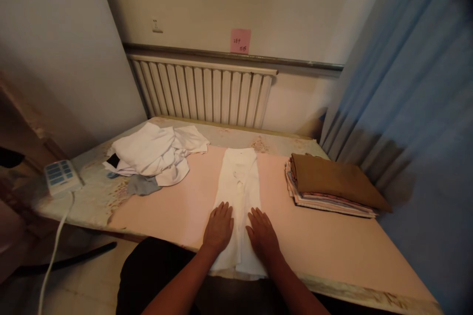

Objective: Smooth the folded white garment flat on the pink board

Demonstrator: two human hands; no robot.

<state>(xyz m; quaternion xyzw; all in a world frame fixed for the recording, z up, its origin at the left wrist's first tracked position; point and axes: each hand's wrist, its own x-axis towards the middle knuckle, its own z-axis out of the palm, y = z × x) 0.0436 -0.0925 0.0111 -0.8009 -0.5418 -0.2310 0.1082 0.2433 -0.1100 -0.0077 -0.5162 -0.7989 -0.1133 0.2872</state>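
A pair of white pants [239,172] lies flat on the pink cloth, with the waist end away from me and the two legs toward me. The leg ends reach the table's front edge. My left hand [219,226] rests palm down on the left leg, its fingers stretched out. On the right leg lies my right hand [263,234], also flat, with its fingers slightly spread. Between my hands the inner edges of the two legs run close together. Neither hand grips the fabric.
A loose heap of white clothes [148,150] lies at the left, with a grey piece [143,185] below it. At the right sits a folded stack topped by brown fabric [332,179]. A power strip [61,177] with a white cord is far left. A blue curtain [402,123] hangs at right.
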